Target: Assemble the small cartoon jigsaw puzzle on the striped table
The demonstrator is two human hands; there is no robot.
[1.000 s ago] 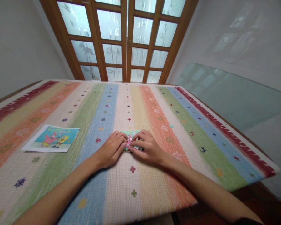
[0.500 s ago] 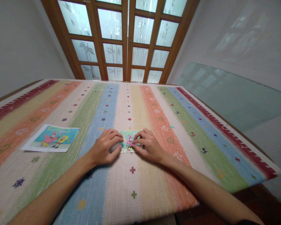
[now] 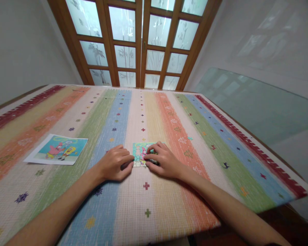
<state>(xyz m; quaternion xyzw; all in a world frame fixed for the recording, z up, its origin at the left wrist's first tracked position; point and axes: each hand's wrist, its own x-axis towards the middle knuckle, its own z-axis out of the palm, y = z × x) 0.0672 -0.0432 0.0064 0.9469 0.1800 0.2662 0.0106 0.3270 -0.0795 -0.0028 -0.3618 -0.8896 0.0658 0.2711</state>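
A small, colourful jigsaw puzzle (image 3: 138,154) lies flat on the striped cloth between my hands, its right part covered by fingers. My left hand (image 3: 117,163) rests at its left edge, fingers curled and fingertips against the border. Over the right half bends my right hand (image 3: 163,160), thumb and fingers drawn in and gripping at the puzzle's surface; any single piece under them is hidden. Pink and yellow cartoon shapes show near its fingertips. A loose teal puzzle piece (image 3: 190,138) lies apart, to the right.
A printed cartoon picture (image 3: 60,151) on white paper lies to the left. The striped tablecloth (image 3: 133,212) covers the table. Beyond the far edge stand wooden doors with frosted panes (image 3: 125,54). A glass panel (image 3: 246,99) leans by the right wall.
My left hand has drawn back slightly to the left with its fingers curled tighter, uncovering more of the puzzle's left side. My right hand stays over the right half.
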